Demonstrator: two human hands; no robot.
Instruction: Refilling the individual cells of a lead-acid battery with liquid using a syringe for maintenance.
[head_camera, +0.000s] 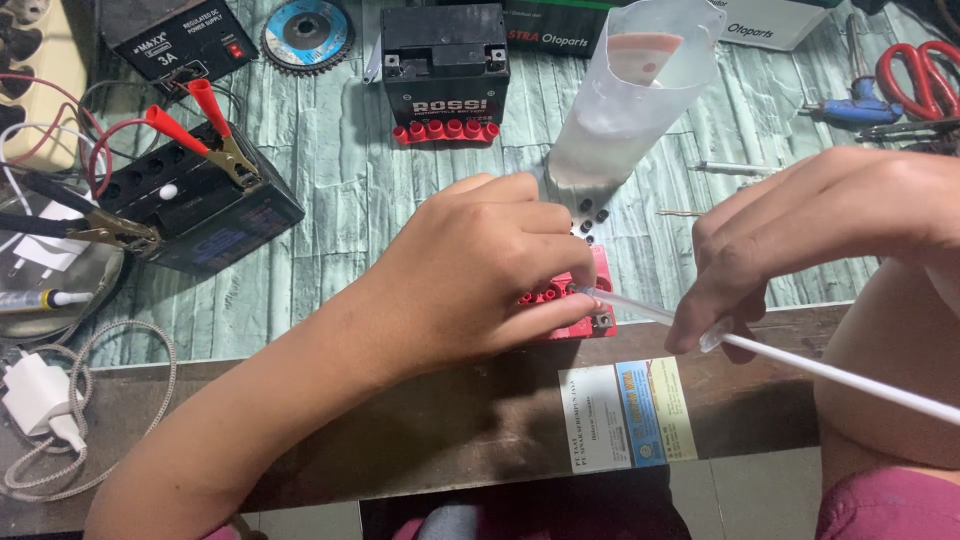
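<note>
Bench (350, 180) with grey stone-pattern cover fills the view. At 10 o'clock, black battery (205, 205) with red clips (190, 125) on it; at 12 o'clock, second black battery (445, 65) with a row of red caps. At 1 o'clock, translucent plastic jug (635, 95), upright, well behind the hands.

Centre: small battery with red top (590, 310), mostly hidden under my left hand (480, 280). Left hand is curled down over it, fingers closed on the top edge, steadying it; can't tell exactly what the fingertips pinch.

Right hand (800, 240) at 3 o'clock, fingers pinched shut on a thin clear tube (800, 362); the tube runs from 4 o'clock to its tip at the red top, touching or just beside the left fingertips.

Small black caps (592, 212) lie loose on the bench between jug and left hand.

Step, my judgement: tube being guided into a cell opening. Next move calls for a steady tip, aligned with one hole, battery held level.
</note>
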